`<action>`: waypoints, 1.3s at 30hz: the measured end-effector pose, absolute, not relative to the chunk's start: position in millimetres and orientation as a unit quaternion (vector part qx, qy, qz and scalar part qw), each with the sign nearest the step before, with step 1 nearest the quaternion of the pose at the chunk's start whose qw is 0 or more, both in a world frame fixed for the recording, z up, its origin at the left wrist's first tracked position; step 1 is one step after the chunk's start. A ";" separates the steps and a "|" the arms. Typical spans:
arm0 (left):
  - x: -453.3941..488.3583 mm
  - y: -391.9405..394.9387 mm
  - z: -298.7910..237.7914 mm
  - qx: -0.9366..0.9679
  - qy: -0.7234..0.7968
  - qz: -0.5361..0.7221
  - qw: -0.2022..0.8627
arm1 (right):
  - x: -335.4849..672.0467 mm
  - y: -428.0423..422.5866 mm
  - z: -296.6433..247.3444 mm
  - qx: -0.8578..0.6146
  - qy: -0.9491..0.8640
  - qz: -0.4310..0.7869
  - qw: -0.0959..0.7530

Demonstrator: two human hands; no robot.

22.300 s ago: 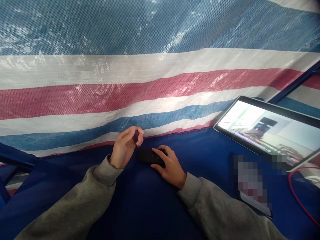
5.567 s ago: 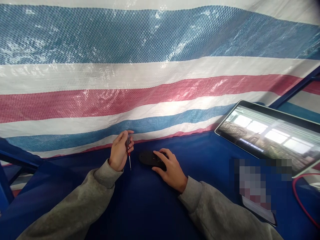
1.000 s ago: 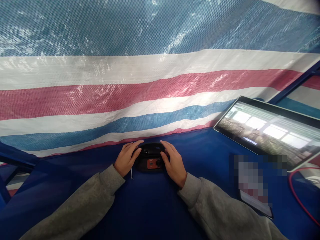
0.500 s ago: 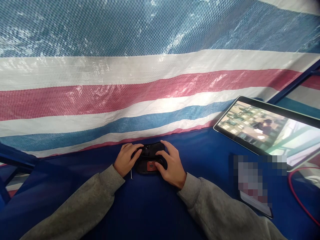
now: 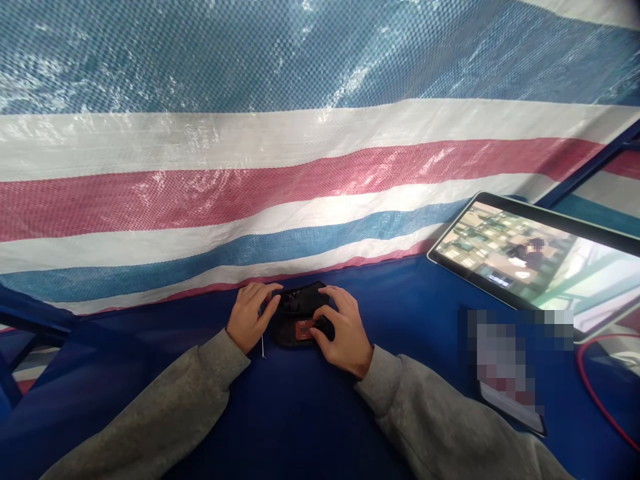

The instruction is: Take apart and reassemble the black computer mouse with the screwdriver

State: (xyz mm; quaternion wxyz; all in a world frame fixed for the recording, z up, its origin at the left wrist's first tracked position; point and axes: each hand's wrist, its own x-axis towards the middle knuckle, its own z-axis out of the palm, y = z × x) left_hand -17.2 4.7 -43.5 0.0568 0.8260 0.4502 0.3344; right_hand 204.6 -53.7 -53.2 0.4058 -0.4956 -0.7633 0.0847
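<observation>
A black computer mouse [image 5: 296, 299] lies upside down on the blue cloth, with a small orange part [image 5: 303, 329] showing on its underside. My left hand [image 5: 249, 317] grips its left end, and the thin shaft of a small screwdriver [image 5: 263, 347] pokes out below that hand. The rest of the tool is hidden in my fingers. My right hand [image 5: 343, 331] holds the mouse's right end, its fingertips on and beside the orange part. Part of the mouse's underside is hidden by my fingers.
A dark-framed tablet [image 5: 520, 260] showing a picture stands to the right. Nearer lies a pixelated, blurred object [image 5: 505, 360], and a red cable [image 5: 585, 380] curves at the right edge. A striped tarpaulin [image 5: 300, 187] hangs behind the blue-covered surface [image 5: 300, 427].
The mouse now lies upside down with both hands on it, where my left hand earlier held the screwdriver up. In the last half second, my right fingers shifted onto the orange part.
</observation>
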 end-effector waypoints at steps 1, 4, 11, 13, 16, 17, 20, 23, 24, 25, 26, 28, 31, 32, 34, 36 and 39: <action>-17.2 4.8 -43.7 0.827 0.444 0.341 0.052 | 204.5 -53.8 -53.3 -0.498 -0.764 0.081 0.403; -17.8 4.8 -44.4 0.830 0.416 0.370 0.035 | 204.2 -54.0 -53.7 -0.496 -0.767 0.071 0.402; -19.8 1.4 -45.1 0.857 0.330 0.396 0.000 | 204.2 -54.7 -51.2 -0.466 -0.750 0.050 0.467; -19.3 0.4 -45.8 0.876 0.291 0.384 -0.007 | 203.6 -54.7 -49.9 -0.458 -0.753 0.047 0.470; -17.7 -0.2 -46.4 0.892 0.256 0.371 -0.023 | 202.4 -54.2 -48.2 -0.444 -0.762 0.030 0.471; -17.1 -0.2 -46.3 0.896 0.251 0.367 -0.026 | 202.0 -54.0 -47.7 -0.439 -0.764 0.023 0.473; -16.0 0.1 -45.6 0.900 0.244 0.361 -0.031 | 201.1 -53.6 -45.6 -0.429 -0.765 0.007 0.480; -15.5 0.1 -45.1 0.896 0.249 0.366 -0.032 | 199.7 -53.1 -43.3 -0.433 -0.762 0.006 0.482; -15.4 0.0 -45.0 0.894 0.250 0.371 -0.030 | 199.1 -52.9 -42.7 -0.434 -0.761 0.008 0.482; -15.2 -0.2 -44.9 0.892 0.250 0.376 -0.027 | 198.4 -52.6 -42.3 -0.436 -0.759 0.011 0.484; -15.0 -0.4 -44.7 0.890 0.249 0.381 -0.024 | 197.6 -52.3 -42.0 -0.435 -0.759 0.014 0.484; -14.4 -0.9 -44.1 0.887 0.246 0.390 -0.023 | 196.4 -51.7 -41.9 -0.439 -0.756 0.022 0.486; -13.5 -1.5 -42.6 0.884 0.244 0.398 -0.024 | 196.1 -51.7 -41.8 -0.443 -0.751 0.034 0.489; -13.2 -1.6 -42.1 0.883 0.245 0.399 -0.023 | 196.4 -52.0 -41.8 -0.439 -0.751 0.038 0.491; -13.0 -1.4 -41.5 0.881 0.247 0.403 -0.021 | 197.7 -53.0 -42.2 -0.425 -0.755 0.044 0.498; -13.3 -0.9 -41.4 0.879 0.249 0.407 -0.019 | 199.0 -53.8 -43.4 -0.413 -0.758 0.050 0.502; -14.6 0.1 -42.1 0.875 0.247 0.416 -0.012 | 200.1 -54.2 -45.9 -0.415 -0.754 0.056 0.505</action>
